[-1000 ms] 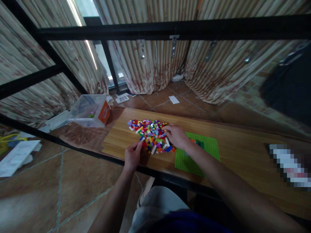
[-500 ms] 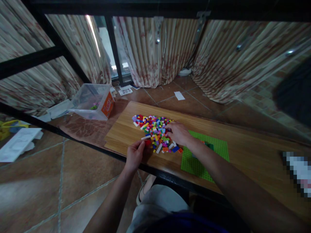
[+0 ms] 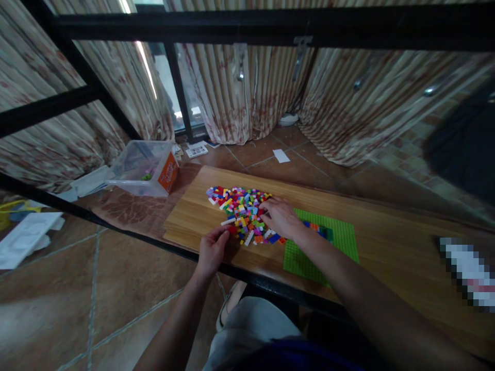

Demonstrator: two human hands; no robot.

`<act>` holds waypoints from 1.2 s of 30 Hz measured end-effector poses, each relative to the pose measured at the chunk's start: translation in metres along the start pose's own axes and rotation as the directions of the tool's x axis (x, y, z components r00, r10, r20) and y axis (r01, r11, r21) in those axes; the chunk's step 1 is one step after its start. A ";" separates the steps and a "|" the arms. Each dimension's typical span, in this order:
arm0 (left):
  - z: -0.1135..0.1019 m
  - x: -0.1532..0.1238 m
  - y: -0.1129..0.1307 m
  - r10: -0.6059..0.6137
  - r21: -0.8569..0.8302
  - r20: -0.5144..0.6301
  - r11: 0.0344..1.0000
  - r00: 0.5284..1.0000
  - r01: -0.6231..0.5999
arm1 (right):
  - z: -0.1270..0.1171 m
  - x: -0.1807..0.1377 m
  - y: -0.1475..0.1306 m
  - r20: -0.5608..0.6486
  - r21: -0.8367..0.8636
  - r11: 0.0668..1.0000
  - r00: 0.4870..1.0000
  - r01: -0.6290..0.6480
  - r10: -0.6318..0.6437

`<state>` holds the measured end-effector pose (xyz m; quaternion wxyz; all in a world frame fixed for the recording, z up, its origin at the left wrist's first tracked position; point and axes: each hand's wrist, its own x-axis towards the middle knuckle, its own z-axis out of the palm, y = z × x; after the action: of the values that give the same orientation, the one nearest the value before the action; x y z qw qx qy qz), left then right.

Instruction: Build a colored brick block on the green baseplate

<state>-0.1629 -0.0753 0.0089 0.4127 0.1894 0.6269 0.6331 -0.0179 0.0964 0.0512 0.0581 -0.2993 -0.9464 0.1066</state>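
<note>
A pile of small multicoloured toy bricks (image 3: pixel 242 208) is spread over the wooden tabletop. At its near left edge my left hand (image 3: pixel 211 250) is closed, thumb and forefinger pinching a red brick (image 3: pixel 232 230). My right hand (image 3: pixel 281 216) reaches into the right side of the pile, its fingers bent and apart from the thumb, with a red piece near the tips. Beneath my right forearm lies a green studded baseplate (image 3: pixel 342 247). Blue, orange and green bricks (image 3: pixel 319 229) sit on the baseplate, partly hidden by that forearm.
A clear plastic box (image 3: pixel 141 167) with an orange label and a few bricks inside stands past the table's left end. A blurred-out object (image 3: pixel 469 270) lies on the right of the wooden table (image 3: pixel 398 268). Curtains (image 3: pixel 220 98) hang behind a black metal frame.
The view has tilted and shifted slightly. My right hand has moved a little within the pile, and more bricks on the baseplate show. My left hand still pinches the red brick.
</note>
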 end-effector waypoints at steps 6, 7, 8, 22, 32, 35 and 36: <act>0.000 0.001 0.001 0.030 0.094 0.015 0.995 0.999 -0.031 | -0.006 -0.031 0.001 -0.201 0.188 0.982 0.977 -0.035 0.073; 0.000 0.001 0.002 0.035 0.113 0.017 0.993 0.999 -0.036 | -0.007 -0.042 0.001 -0.231 0.233 0.971 0.967 -0.054 0.109; -0.001 0.002 0.002 0.037 0.133 0.017 0.990 0.999 -0.039 | -0.007 -0.054 0.001 -0.259 0.284 0.956 0.954 -0.076 0.153; -0.002 0.009 -0.002 0.154 0.406 0.030 0.901 0.988 -0.153 | -0.011 -0.153 0.091 -0.340 0.258 0.913 0.855 -0.316 0.392; -0.002 0.007 0.000 0.157 0.453 0.027 0.879 0.987 -0.152 | -0.017 -0.128 0.099 -0.122 0.172 0.959 0.961 -0.225 0.247; -0.002 0.008 -0.001 0.158 0.448 0.036 0.880 0.987 -0.157 | -0.013 -0.129 0.100 -0.148 0.240 0.932 0.938 -0.273 0.313; -0.002 0.009 -0.001 0.165 0.451 0.041 0.877 0.985 -0.166 | -0.011 -0.130 0.100 -0.155 0.262 0.920 0.928 -0.292 0.339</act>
<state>-0.1694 -0.0700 0.0050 0.3018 0.3333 0.7384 0.5026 0.1450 0.1032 0.0324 0.1687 -0.4484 -0.8558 0.1953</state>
